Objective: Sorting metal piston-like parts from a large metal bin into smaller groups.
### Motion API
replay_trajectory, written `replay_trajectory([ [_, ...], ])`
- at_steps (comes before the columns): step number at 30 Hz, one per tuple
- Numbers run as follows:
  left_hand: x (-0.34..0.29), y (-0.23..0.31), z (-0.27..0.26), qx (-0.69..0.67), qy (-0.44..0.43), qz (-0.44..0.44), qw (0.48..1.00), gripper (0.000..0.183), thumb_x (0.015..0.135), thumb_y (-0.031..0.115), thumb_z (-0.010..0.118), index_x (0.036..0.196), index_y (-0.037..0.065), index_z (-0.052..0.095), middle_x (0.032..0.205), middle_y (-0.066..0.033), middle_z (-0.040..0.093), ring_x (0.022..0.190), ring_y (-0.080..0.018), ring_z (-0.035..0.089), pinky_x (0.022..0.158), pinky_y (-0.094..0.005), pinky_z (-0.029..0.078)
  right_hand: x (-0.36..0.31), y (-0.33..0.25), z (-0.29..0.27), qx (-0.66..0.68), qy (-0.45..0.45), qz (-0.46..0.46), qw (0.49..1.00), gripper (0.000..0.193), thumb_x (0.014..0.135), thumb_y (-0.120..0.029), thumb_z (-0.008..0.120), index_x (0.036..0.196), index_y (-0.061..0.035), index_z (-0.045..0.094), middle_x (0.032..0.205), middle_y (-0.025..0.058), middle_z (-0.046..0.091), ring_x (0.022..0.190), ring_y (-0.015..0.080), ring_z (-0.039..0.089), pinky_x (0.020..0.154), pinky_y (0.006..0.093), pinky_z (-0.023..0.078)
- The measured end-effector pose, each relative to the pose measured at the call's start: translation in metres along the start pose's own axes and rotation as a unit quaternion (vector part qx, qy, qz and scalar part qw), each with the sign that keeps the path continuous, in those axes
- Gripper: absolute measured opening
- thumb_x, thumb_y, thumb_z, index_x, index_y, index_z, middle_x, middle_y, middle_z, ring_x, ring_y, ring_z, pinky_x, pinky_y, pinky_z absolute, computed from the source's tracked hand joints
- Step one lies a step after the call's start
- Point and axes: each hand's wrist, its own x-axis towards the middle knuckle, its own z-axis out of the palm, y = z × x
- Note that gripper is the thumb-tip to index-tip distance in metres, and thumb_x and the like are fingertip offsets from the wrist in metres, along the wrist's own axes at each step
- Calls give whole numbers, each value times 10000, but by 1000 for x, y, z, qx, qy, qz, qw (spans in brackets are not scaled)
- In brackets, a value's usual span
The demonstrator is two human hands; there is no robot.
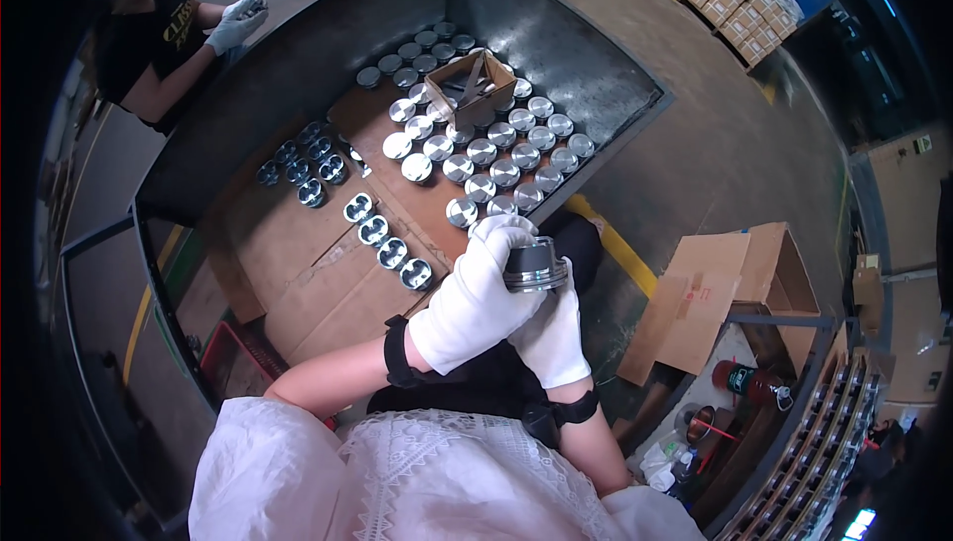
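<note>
Left glove (469, 315): plain white
Right glove (558, 342): matching white
Wrist straps (398, 354): black, at seven and five o'clock
Blouse (437, 486): white, at six o'clock; I make out lace patterning (397, 452), loose sleeves (260, 442)
Lap cloth (452, 392): black

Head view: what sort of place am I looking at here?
Probably a factory or workshop floor. Piston-like metal parts are set out in rows inside a large, dark, high-sided metal bin, and brown cartons are stacked beyond it.
</note>
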Motion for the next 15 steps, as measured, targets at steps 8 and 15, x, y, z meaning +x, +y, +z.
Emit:
replay_trajectory([
  [8, -1, -4, -7, -8, -6, 11, 1000, 454, 684, -11, 803, 1044, 12, 528, 1155, -172, 580, 1056, -343, 629, 883, -387, 530, -9, -9, 17, -64, -69, -99, 991, 604, 1018, -574, 414, 1389, -101, 471, 1328, 80, 564, 1200, 217, 561, 1047, 390, 433],
  [15, 1, -10, -7, 26, 9, 50, 998, 419, 685, -32, 741, 1044, 11, 529, 1133, -165, 583, 1043, -372, 617, 832, -413, 541, -7, -6, 6, -208, -13, -285, 935, 699, 855, -113, 731, 1428, -121, 332, 1308, 87, 482, 1183, 216, 554, 1003, 377, 506],
])
